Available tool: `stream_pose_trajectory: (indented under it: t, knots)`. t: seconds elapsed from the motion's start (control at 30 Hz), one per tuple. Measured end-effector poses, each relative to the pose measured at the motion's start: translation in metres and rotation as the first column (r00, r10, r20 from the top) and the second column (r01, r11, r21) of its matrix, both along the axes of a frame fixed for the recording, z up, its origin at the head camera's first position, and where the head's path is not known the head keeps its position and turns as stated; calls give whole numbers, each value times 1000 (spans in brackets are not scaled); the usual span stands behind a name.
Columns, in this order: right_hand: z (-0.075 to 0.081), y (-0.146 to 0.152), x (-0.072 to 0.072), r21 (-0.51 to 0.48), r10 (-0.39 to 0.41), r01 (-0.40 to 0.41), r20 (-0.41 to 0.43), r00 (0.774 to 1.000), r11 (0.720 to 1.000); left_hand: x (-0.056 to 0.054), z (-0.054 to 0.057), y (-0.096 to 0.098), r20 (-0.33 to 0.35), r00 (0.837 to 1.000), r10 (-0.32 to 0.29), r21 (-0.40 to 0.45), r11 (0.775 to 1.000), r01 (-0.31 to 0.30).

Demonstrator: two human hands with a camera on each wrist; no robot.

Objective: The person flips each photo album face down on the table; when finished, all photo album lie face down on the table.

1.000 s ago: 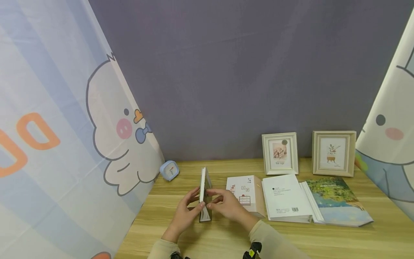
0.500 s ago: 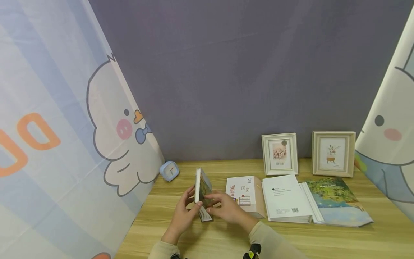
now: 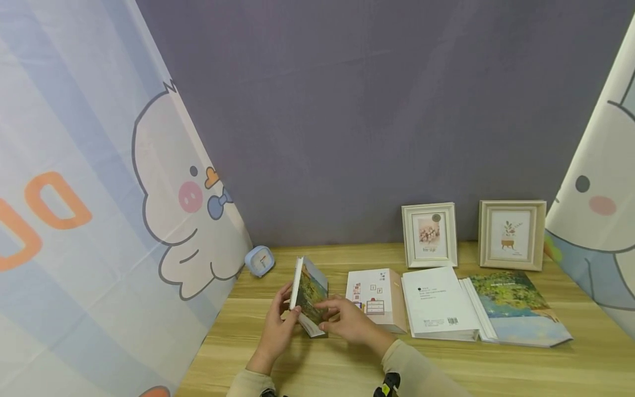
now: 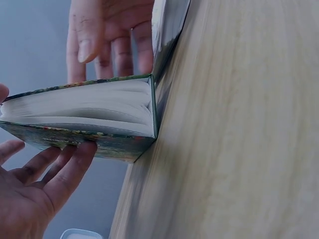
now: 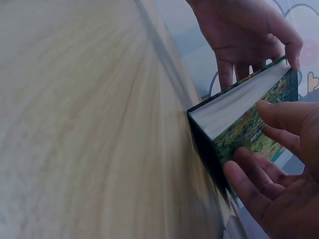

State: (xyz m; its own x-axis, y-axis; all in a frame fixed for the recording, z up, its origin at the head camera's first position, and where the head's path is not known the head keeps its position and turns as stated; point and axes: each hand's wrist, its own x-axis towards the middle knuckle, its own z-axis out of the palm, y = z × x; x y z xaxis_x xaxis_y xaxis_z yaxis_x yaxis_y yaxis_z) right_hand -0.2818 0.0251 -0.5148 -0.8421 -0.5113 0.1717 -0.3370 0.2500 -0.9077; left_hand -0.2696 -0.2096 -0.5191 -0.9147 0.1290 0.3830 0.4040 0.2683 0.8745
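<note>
A small thick hardcover book (image 3: 311, 292) with a green painted cover stands tilted on the table, its cream pages (image 4: 84, 107) seen from the end in the left wrist view. My left hand (image 3: 275, 328) grips it from the left, fingers on the back cover and thumb at the page edge. On the other side my right hand (image 3: 349, 320) touches the front cover with extended fingertips (image 5: 241, 172); the thumb lies near the same cover. The left hand (image 5: 249, 37) is also seen across the book in the right wrist view.
A blue clock (image 3: 260, 261) stands at the left back. Right of the hands lie a white book (image 3: 372, 295), another white book (image 3: 439, 303) and a painted-cover book (image 3: 516, 309). Behind them stand two photo frames (image 3: 429, 236), the other frame (image 3: 512, 236) farther right.
The book, nearly edge-on before, has tipped to the left, so its green front cover now shows. My left hand moved slightly left with it; the right fingers stay at the cover.
</note>
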Motion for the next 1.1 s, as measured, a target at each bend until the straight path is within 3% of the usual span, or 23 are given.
stream_pose_trajectory:
  t: [0.27,0.57,0.8,1.1]
  knots:
    - [-4,2,-1,40,-17,18,-2,1000,999,1,2,-8,34,998,-43,65,997,41]
    - [-5,0,0,122,-39,47,-68,997,991,2,7,-19,64,996,-57,121,991,49]
    - [-3,-2,2,113,-40,46,-58,998,993,2,5,-24,30,996,-79,126,989,74]
    - [-1,0,3,106,-46,52,-54,997,993,1,4,-23,98,993,-70,160,986,54]
